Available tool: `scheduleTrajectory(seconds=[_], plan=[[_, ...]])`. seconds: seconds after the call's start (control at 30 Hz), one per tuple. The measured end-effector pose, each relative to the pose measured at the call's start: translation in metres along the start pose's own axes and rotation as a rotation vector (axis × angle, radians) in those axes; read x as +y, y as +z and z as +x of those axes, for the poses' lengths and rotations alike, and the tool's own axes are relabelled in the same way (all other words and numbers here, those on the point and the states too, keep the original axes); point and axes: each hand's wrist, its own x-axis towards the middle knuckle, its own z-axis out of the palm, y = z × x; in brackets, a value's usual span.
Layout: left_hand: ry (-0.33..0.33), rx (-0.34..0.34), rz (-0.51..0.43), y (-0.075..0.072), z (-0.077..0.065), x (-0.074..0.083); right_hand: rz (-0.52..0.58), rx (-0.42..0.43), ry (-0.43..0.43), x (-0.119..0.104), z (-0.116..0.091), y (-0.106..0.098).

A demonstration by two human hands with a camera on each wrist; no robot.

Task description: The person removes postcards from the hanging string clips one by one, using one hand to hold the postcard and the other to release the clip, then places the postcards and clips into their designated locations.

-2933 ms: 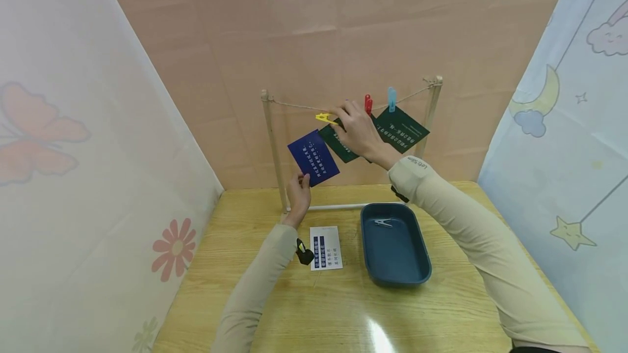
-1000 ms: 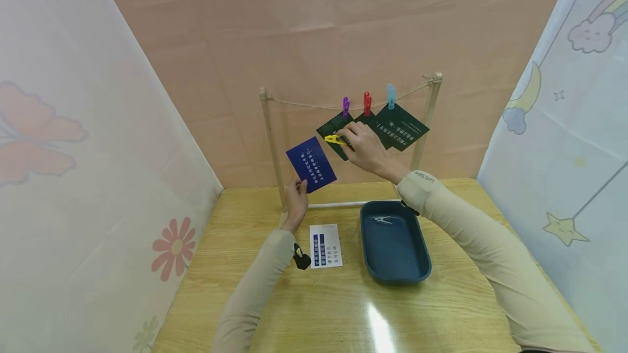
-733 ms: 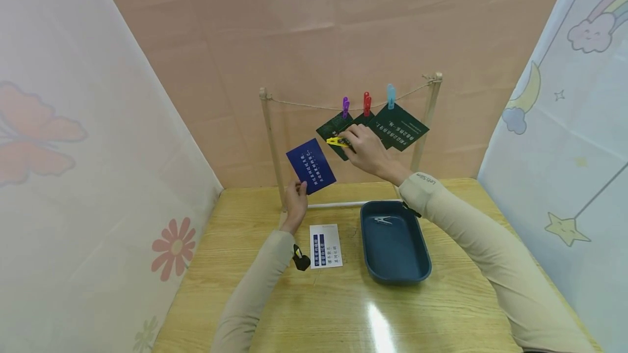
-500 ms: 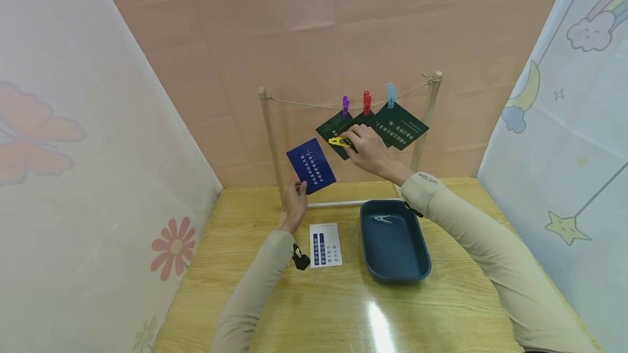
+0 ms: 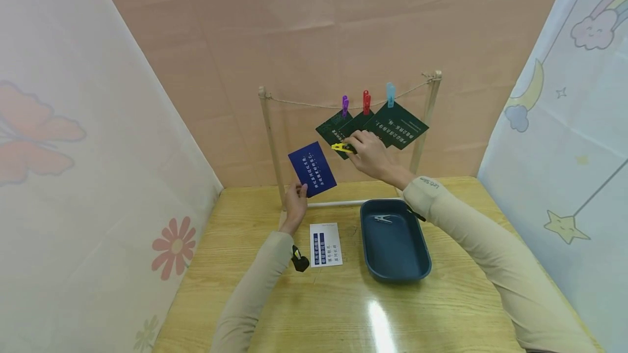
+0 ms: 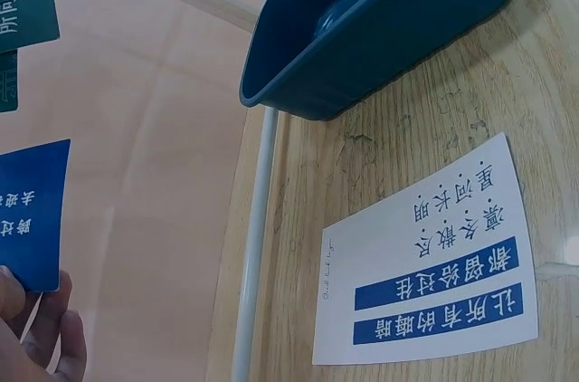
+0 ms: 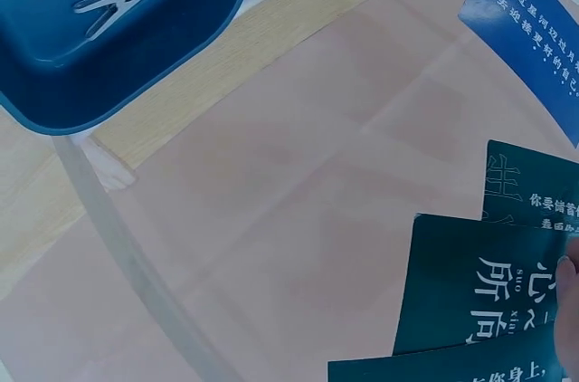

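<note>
My left hand (image 5: 296, 206) pinches a blue card (image 5: 312, 169) with white writing by its lower left corner, below the string. A yellow clothespin (image 5: 340, 147) is held in my right hand (image 5: 370, 154), in front of the hanging green cards. On the string (image 5: 299, 104) a purple clothespin (image 5: 345, 105), a red clothespin (image 5: 366, 103) and a light blue clothespin (image 5: 390, 95) hold a left green card (image 5: 331, 126), a middle green card (image 5: 360, 121) and a right green card (image 5: 399, 126), overlapping and tilted. The right wrist view shows only part of my right hand (image 7: 568, 310).
A dark blue tray (image 5: 396, 252) stands on the wooden table with a pale clothespin (image 5: 382, 218) inside. Left of it lies a white card (image 5: 326, 245) with blue print. The string runs between a left wooden post (image 5: 272, 148) and a right post (image 5: 430, 102).
My right hand has come down from the string with the yellow clothespin, and the purple clothespin now shows. My left hand has lowered the blue card slightly.
</note>
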Motion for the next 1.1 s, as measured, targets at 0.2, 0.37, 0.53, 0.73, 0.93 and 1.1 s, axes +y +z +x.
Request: scheduleTrajectory(seconds=[0.2, 0.37, 0.53, 0.73, 0.93, 1.1], plan=[[-0.016, -0.014, 0.002, -0.001, -0.002, -0.003, -0.005, -0.041, 0.013, 0.001, -0.006, -0.001], [-0.010, -0.019, 0.020, -0.001, -0.005, -0.006, -0.010, -0.062, 0.027, 0.003, -0.013, 0.000], [0.002, -0.023, 0.014, 0.000, -0.006, -0.008, -0.009, -0.074, 0.031, 0.007, -0.019, 0.002], [0.001, -0.031, 0.011, 0.001, -0.007, -0.011, 0.008, -0.078, 0.041, 0.008, -0.024, 0.003], [-0.021, -0.044, 0.009, 0.003, -0.010, -0.016, 0.006, -0.095, 0.040, 0.009, -0.030, 0.003], [-0.048, -0.049, 0.017, 0.004, -0.011, -0.019, 0.001, -0.109, 0.050, 0.011, -0.033, 0.005]])
